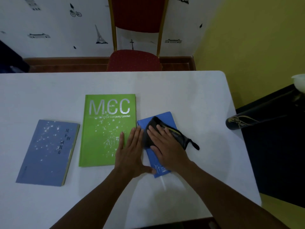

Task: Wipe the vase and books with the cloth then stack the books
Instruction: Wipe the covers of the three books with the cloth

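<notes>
Three books lie flat on the white table (181, 90). A grey-blue book (47, 152) is at the left, a large green book (107, 129) marked MCC in the middle, a small bright blue book (165, 117) at the right. My right hand (166, 144) presses a black cloth (175, 134) flat onto the small blue book. My left hand (130, 152) lies flat with fingers spread across the green book's right edge and the blue book's left edge. A dark vase (257, 116) with gold markings shows at the table's right edge, tilted in the wide-angle view.
A red chair (135, 60) with a gold frame stands behind the table's far edge. A dark surface (277, 154) sits to the right of the table, beside a yellow wall.
</notes>
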`<state>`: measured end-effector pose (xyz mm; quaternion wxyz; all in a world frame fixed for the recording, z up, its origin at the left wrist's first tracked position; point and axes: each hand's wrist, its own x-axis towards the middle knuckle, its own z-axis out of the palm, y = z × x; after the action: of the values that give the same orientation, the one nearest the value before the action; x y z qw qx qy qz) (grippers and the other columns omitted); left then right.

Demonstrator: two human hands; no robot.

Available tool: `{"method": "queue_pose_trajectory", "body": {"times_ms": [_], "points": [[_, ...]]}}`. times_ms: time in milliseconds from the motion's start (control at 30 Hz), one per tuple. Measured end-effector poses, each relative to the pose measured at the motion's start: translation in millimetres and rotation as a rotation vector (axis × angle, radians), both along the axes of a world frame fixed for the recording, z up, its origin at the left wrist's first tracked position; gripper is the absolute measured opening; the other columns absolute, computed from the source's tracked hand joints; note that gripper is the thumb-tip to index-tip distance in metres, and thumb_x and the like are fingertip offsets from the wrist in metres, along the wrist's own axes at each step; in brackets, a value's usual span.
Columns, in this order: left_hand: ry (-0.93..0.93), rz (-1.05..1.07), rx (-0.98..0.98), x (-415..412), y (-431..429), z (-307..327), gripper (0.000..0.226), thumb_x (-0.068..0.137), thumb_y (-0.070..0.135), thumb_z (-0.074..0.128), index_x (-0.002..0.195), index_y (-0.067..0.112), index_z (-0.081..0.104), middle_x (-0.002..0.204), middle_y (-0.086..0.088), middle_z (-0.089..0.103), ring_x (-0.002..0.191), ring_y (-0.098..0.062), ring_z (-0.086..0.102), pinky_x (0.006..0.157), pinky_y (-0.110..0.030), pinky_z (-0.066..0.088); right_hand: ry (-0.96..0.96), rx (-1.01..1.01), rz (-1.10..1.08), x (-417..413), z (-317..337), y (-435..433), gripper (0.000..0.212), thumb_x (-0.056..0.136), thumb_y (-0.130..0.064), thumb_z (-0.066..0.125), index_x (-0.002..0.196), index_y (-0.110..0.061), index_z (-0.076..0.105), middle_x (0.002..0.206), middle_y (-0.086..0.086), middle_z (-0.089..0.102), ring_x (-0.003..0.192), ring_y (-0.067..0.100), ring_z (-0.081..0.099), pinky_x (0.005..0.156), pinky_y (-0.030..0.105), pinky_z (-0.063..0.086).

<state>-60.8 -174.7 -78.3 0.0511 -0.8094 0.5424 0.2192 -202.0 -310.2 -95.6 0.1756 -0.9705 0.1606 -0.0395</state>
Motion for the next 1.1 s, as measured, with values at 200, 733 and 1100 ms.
{"method": "queue_pose_trajectory", "body": {"times_ms": [200,733,1100], "points": [[-0.031,0.017,-0.004,-2,-3,5,0.158,0.047,0.105,0.042,0.154,0.008,-0.021,0.165,-0.011,-0.024,0.152,-0.027,-0.023,0.123,-0.057,-0.009,-0.058,0.021,0.225,-44,-2,-15,0.055,0.103,-0.017,0.055,0.156,-0.013,0.04,0.164,0.001,0.037,0.155,0.02,0.027,0.126,0.043,0.028],[-0.027,0.01,0.031,-2,-4,10,0.155,0.05,0.105,0.035,0.155,0.007,-0.023,0.165,-0.012,-0.028,0.15,-0.027,-0.029,0.122,-0.057,-0.011,-0.107,0.197,0.357,-57,10,-26,0.046,0.103,-0.027,0.063,0.146,-0.015,0.056,0.159,0.001,0.046,0.154,0.021,0.03,0.127,0.047,0.025],[-0.013,0.01,0.031,-5,-5,12,0.154,0.051,0.103,0.044,0.145,0.013,-0.037,0.161,-0.012,-0.033,0.149,-0.027,-0.031,0.122,-0.056,-0.014,-0.038,0.102,0.188,31,12,-45,0.052,0.105,-0.026,0.051,0.155,-0.015,0.042,0.164,0.001,0.037,0.156,0.026,0.025,0.126,0.05,0.021]]}}
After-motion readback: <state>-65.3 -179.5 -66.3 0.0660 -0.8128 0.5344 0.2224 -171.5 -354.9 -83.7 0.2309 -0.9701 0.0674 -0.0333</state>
